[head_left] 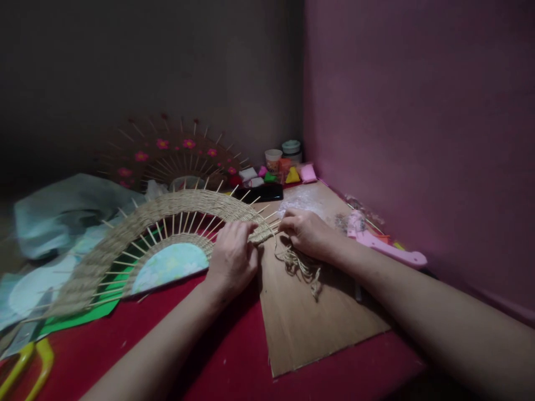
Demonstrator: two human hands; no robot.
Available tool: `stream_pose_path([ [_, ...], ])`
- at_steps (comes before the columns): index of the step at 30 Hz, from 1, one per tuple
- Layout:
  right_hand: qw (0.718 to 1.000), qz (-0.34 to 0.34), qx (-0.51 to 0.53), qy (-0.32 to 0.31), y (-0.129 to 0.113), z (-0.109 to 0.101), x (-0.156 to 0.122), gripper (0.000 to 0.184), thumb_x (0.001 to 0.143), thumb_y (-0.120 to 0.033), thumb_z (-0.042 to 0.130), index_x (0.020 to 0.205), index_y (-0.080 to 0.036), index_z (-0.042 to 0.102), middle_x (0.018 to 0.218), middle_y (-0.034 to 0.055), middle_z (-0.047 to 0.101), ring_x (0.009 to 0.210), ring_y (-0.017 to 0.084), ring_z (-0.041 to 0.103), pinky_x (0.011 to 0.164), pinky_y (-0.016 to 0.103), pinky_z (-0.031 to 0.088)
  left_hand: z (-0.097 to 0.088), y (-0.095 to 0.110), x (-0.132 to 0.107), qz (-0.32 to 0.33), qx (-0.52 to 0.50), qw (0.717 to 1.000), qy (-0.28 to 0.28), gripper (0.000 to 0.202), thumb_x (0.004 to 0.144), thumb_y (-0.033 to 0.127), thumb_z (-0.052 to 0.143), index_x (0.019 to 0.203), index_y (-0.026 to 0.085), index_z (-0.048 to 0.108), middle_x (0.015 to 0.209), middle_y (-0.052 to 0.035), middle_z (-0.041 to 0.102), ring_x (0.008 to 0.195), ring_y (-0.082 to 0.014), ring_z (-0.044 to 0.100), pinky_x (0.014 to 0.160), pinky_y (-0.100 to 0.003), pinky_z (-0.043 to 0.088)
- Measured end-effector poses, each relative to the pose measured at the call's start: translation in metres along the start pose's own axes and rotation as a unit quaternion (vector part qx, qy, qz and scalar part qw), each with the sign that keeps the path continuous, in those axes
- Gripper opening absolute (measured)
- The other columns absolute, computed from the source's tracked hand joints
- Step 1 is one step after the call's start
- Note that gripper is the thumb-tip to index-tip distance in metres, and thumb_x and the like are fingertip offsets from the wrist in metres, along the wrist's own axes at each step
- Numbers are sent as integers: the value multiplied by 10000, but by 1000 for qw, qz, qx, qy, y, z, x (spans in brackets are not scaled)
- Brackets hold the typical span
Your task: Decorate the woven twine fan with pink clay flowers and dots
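A half-round fan (167, 209) of thin sticks woven with tan cord lies across the table, its stick ends poking past the outer band. Pale blue patterned cloth covers its half-round centre (171, 267). My left hand (236, 250) is closed around the fan's right end, fingers over the woven band. Beside that end, my right hand (303, 231) is closed in a pinch at the stick tips, where a strand of cord runs from the weave. Its fingertips hide most of what they grip. Below my right hand a loose tangle of tan cord (303, 267) rests on the board.
A wooden board (317, 328) lies on the red table (225, 356). Yellow-handled scissors (35, 356) are at lower left. A glue gun (376, 245), pink, lies by the right wall. At the back are a flowered fan (175, 156), a dark phone (263, 192) and colourful clay packets (292, 175).
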State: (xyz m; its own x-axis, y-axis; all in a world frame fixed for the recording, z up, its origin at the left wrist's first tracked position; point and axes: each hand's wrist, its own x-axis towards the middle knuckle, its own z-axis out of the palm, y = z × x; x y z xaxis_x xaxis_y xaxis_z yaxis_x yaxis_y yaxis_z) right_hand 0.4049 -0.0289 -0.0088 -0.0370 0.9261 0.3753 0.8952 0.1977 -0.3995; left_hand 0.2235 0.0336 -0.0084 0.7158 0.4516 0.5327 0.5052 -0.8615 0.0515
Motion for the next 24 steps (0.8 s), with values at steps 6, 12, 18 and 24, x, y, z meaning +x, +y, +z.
stream_pose_path([
  [6, 998, 42, 29, 31, 1, 1, 0, 228, 692, -18, 512, 751, -142, 694, 804, 74, 607, 750, 168, 543, 695, 277, 406, -17, 5, 3, -38, 196, 958, -205, 306, 792, 122, 393, 1076, 121, 505, 998, -133, 553, 891, -261, 510, 741, -367, 400],
  [12, 988, 105, 107, 42, -5, -4, 1, 286, 664, 4, 495, 777, -146, 710, 799, 75, 668, 777, 178, 584, 751, 292, 424, -19, 5, 5, -26, 260, 932, -249, 437, 832, 103, 321, 1260, 106, 409, 964, -141, 561, 827, -248, 518, 717, -356, 393],
  [18, 940, 219, 259, 27, -13, -9, 2, 216, 658, -35, 491, 673, -142, 678, 649, 61, 658, 609, 163, 600, 586, 280, 451, -20, 1, 6, 1, 274, 946, -171, 412, 833, 118, 349, 1231, 99, 456, 894, -141, 560, 810, -257, 488, 705, -371, 401],
  [24, 839, 255, 479, -28, -14, -5, 3, 215, 760, -290, 556, 621, -138, 617, 636, 76, 646, 509, 107, 554, 473, 236, 432, -25, 3, 6, 15, 269, 957, -106, 373, 801, 88, 376, 1149, 104, 509, 803, -121, 549, 733, -242, 477, 654, -361, 405],
])
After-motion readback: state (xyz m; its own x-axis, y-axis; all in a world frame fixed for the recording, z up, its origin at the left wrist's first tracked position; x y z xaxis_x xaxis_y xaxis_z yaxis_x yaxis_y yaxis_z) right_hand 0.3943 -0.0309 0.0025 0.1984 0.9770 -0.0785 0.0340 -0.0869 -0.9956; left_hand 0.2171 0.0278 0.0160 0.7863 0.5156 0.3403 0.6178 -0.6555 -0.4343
